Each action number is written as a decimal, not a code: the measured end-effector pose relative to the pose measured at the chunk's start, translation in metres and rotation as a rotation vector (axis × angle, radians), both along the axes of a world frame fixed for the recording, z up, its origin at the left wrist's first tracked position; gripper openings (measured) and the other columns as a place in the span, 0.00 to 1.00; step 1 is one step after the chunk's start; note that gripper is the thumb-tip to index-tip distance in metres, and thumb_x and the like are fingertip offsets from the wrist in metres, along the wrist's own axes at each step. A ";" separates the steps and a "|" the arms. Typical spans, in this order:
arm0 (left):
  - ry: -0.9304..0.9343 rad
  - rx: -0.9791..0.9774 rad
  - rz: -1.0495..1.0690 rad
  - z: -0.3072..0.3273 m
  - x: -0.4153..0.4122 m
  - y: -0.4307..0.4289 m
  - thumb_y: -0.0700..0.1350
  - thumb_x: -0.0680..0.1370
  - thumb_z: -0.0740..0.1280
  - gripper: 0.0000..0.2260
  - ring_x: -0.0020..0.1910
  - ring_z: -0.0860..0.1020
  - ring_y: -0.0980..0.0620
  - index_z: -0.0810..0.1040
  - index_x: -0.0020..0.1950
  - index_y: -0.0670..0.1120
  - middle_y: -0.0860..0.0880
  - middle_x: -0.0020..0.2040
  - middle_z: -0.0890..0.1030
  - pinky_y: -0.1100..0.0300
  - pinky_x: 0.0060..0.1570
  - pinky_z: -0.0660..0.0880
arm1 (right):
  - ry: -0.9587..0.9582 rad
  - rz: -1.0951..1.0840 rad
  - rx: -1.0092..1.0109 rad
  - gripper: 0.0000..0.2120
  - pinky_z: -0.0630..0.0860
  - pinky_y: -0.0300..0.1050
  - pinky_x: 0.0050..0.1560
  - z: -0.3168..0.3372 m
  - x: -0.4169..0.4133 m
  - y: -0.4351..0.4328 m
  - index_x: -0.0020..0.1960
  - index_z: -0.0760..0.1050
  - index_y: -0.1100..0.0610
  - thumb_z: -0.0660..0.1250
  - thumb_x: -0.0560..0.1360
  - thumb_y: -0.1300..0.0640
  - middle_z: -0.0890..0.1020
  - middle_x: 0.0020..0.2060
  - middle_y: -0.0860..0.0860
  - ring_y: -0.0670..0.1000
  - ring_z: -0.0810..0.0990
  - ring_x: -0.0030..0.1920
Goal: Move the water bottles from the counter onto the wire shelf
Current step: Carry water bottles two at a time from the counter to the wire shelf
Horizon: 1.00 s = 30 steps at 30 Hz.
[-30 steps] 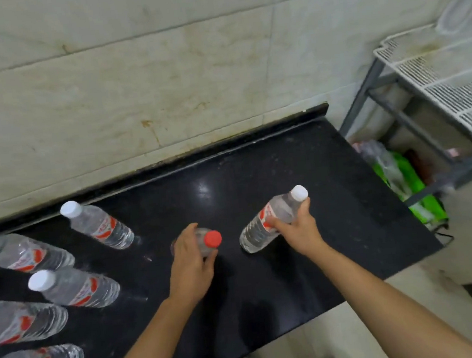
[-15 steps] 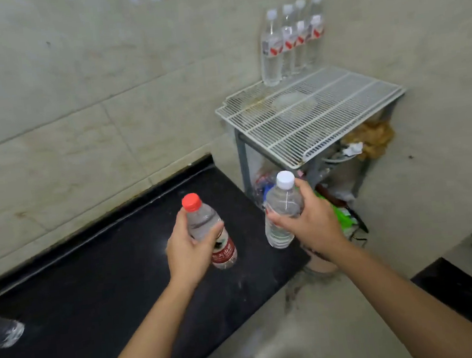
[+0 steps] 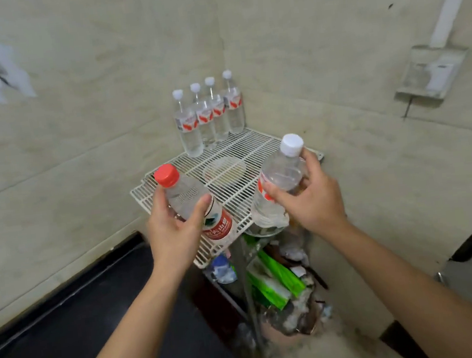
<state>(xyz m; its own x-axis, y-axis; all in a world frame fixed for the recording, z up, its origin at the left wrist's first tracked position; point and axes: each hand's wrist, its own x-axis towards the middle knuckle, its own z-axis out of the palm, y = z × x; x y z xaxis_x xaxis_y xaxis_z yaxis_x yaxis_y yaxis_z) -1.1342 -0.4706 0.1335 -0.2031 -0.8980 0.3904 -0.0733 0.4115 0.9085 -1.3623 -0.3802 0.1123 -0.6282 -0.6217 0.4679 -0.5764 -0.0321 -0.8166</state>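
Now both hands are holding bottles in the air over the front of the wire shelf (image 3: 255, 153). The left hand (image 3: 173, 232) is wrapping its fingers and thumb around the upper body of a red-capped bottle (image 3: 195, 205), a clear one with a red and white label low on its body, tilting with the cap up and to the left. The right hand (image 3: 308, 197) is closing around the middle of a white-capped bottle (image 3: 280, 183), clear with a red mark on its label, leaning with the cap up and to the right and its base hanging over the shelf's front edge. Neither bottle is touching the shelf.

Four more bottles (image 3: 207, 114) are standing upright in a tight row along the shelf's back left edge, against the wall and reaching into the back corner; all are clear with white caps and red and white labels. The white wire grid is lying bare across its middle, front and right side, with only a faint round stain (image 3: 224, 172) near the centre. Two walls are closing in the shelf's back edges. The black counter (image 3: 78, 326) is sitting lower left, its end near the shelf's front corner. Green packaging (image 3: 274, 279) and other clutter are lying under the shelf.
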 end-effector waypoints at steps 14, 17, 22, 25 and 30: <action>-0.095 0.067 0.012 0.022 -0.173 -0.170 0.46 0.73 0.78 0.25 0.55 0.79 0.69 0.72 0.67 0.54 0.61 0.57 0.80 0.59 0.59 0.76 | 0.018 0.062 0.104 0.35 0.81 0.58 0.57 0.033 -0.165 -0.189 0.70 0.66 0.39 0.77 0.68 0.36 0.84 0.56 0.44 0.51 0.84 0.55; -0.146 0.064 0.039 0.021 -0.210 -0.200 0.48 0.74 0.77 0.29 0.63 0.78 0.54 0.69 0.72 0.52 0.55 0.65 0.78 0.52 0.64 0.74 | -0.002 0.090 0.095 0.35 0.81 0.56 0.57 0.030 -0.196 -0.233 0.69 0.66 0.37 0.77 0.67 0.34 0.84 0.57 0.42 0.48 0.84 0.55; -0.194 0.119 0.174 0.018 -0.268 -0.245 0.51 0.73 0.77 0.31 0.67 0.76 0.48 0.69 0.73 0.50 0.51 0.68 0.77 0.42 0.67 0.74 | 0.062 0.165 0.177 0.42 0.81 0.55 0.58 0.020 -0.245 -0.302 0.75 0.62 0.37 0.73 0.66 0.29 0.81 0.63 0.41 0.49 0.82 0.59; -0.221 0.136 0.219 0.018 -0.294 -0.269 0.52 0.73 0.77 0.31 0.67 0.77 0.49 0.68 0.73 0.50 0.51 0.67 0.78 0.42 0.67 0.75 | 0.080 0.217 0.206 0.45 0.79 0.57 0.63 0.016 -0.263 -0.335 0.78 0.59 0.40 0.73 0.67 0.30 0.79 0.68 0.44 0.53 0.80 0.64; -0.266 0.138 0.249 0.015 -0.317 -0.301 0.52 0.73 0.77 0.32 0.61 0.80 0.51 0.69 0.73 0.51 0.53 0.64 0.81 0.43 0.64 0.77 | 0.166 0.288 0.174 0.39 0.77 0.48 0.61 0.012 -0.263 -0.366 0.76 0.62 0.44 0.75 0.70 0.37 0.78 0.69 0.46 0.54 0.79 0.66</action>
<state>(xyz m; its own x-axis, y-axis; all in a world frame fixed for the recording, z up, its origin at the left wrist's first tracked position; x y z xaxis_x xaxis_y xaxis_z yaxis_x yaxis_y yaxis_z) -1.4510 -0.7713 0.1489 -0.0499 -0.9730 0.2252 -0.3961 0.2263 0.8899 -1.6255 -0.7460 0.1239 -0.3401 -0.8413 0.4201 -0.6890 -0.0811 -0.7202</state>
